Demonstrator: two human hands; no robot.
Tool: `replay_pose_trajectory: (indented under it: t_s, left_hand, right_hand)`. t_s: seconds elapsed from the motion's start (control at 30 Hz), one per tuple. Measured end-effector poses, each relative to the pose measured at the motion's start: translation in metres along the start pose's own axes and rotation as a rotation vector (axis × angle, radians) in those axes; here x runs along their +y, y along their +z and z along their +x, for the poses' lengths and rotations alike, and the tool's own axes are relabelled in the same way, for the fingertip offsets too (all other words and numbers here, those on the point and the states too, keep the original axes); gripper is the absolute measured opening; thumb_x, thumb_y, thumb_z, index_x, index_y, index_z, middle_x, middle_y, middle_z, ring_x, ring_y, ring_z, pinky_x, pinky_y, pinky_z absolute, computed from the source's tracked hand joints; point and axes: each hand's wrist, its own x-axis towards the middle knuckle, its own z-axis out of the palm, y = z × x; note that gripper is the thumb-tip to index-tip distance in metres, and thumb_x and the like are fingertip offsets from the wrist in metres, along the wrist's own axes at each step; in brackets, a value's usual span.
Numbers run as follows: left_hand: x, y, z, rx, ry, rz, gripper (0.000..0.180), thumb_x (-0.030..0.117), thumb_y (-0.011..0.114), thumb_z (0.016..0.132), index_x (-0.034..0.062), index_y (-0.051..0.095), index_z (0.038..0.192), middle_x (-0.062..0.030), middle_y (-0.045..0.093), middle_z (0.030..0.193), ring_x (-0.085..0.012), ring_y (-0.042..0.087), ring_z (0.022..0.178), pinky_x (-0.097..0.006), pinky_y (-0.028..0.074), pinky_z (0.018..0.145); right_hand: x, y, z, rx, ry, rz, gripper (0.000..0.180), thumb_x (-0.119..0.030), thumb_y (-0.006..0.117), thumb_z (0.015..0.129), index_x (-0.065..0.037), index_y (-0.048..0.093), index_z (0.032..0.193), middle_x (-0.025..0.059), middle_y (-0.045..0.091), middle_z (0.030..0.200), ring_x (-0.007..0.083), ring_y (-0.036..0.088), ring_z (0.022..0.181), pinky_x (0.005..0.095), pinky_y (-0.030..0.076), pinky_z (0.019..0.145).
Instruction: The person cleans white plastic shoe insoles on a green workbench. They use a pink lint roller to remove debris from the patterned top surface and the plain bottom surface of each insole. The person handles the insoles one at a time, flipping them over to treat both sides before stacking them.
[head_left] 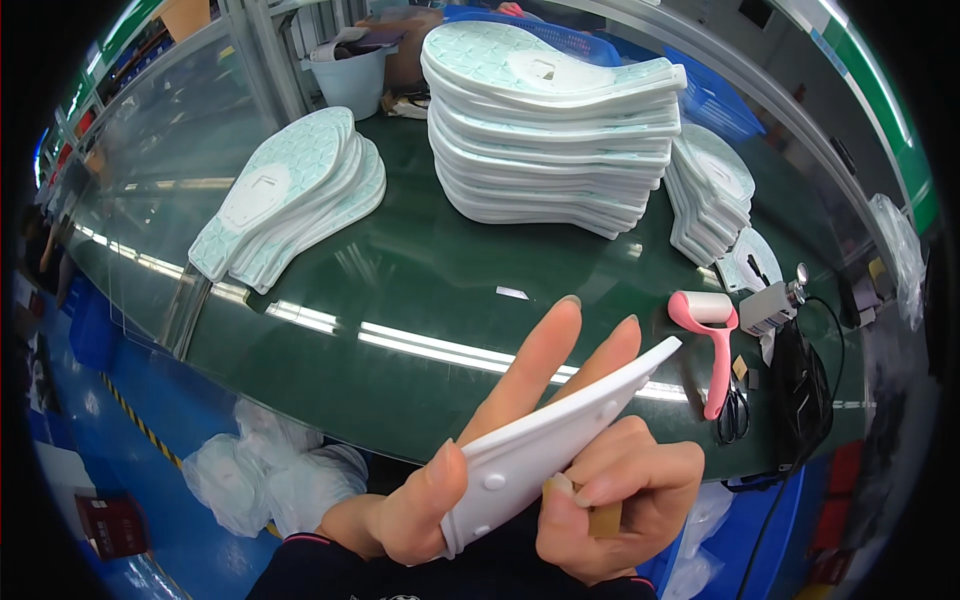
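Observation:
A white curved plastic panel with small round studs is tilted up over the table's near edge. My left hand grips it, thumb at the near end and fingers spread behind it. Against the studded face, my right hand pinches a small tan piece, possibly sandpaper; its kind is not clear. Beyond my hands stands a tall stack of white panels with pale green patterned tops. Smaller stacks of similar panels flank it, a left stack and a right stack.
On the dark green table, a pink-handled lint roller lies right of my hands, near scissors, a metal-topped bottle and a black bag. A pale bucket and blue basket stand behind. Plastic bags sit lower left.

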Motion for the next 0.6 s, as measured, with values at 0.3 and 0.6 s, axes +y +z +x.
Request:
replay_pose_trajectory:
  t_s: [0.3, 0.6]
  left_hand:
    - [-0.002, -0.002, 0.001, -0.019, -0.005, -0.001, 0.074, 0.052, 0.037, 0.083, 0.017, 0.003, 0.139, -0.032, 0.013, 0.136, -0.0387, 0.02, 0.127, -0.045, 0.015, 0.104]
    - [0.0, -0.007, -0.004, -0.073, -0.049, -0.042, 0.074, 0.056, 0.032, 0.084, 0.0199, -0.003, 0.139, -0.0294, 0.008, 0.138, -0.0415, 0.021, 0.126, -0.05, 0.019, 0.102]
  right_hand:
    - [0.006, 0.0, 0.002, -0.047, -0.11, -0.243, 0.029, 0.004, 0.061, 0.067, -0.007, 0.038, 0.081, 0.0043, 0.047, 0.06, 0.0095, 0.042, 0.05, 0.0203, 0.038, 0.054]
    - [-0.004, -0.007, -0.001, 0.217, 0.031, 0.074, 0.033, 0.011, 0.059, 0.067, -0.007, 0.041, 0.087, 0.0043, 0.05, 0.065, 0.0122, 0.049, 0.05, 0.0225, 0.044, 0.054]
